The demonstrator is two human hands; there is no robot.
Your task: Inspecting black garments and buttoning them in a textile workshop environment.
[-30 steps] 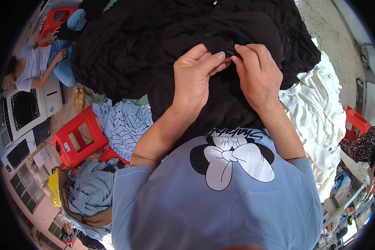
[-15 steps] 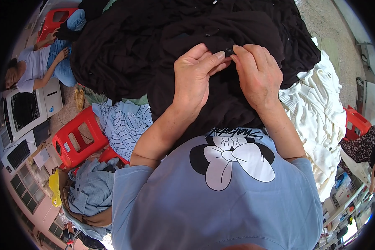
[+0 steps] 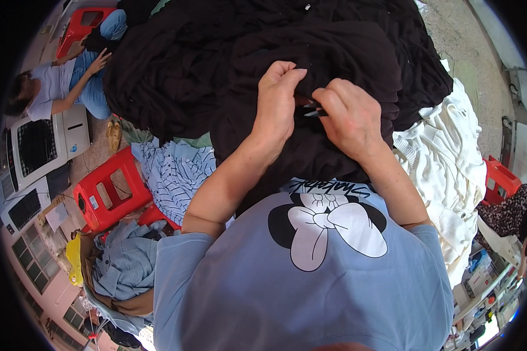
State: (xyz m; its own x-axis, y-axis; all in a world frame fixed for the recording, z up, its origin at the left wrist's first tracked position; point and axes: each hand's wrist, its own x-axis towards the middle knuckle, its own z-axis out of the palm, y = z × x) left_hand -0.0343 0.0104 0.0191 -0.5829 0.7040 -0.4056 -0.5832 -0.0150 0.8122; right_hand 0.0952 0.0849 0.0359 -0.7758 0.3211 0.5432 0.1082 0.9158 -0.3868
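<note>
A large heap of dark brown-black cloth [image 3: 175,76] spreads before me. My left hand [image 3: 276,99] is closed in a pinch at a fold of this dark cloth, thumb pressed to the fingers. In my right hand [image 3: 350,114], a little lower and to the right, are small thread snips [image 3: 313,111]. Their short pale blade tips stick out toward the left hand, apart from it. The fingers are wrapped round the snips and hide most of their body.
White knitted garments [image 3: 442,175] lie at the right, a striped blue shirt [image 3: 175,175] at the left. Beyond it stand a red stool [image 3: 114,190] and a bag of blue clothes [image 3: 126,260]. Another person [image 3: 70,85] sits at the far left.
My hands, close together at the cloth before, have moved apart. The right hand has drawn down and slightly left, and the snips' blades now show. The other person has raised a hand.
</note>
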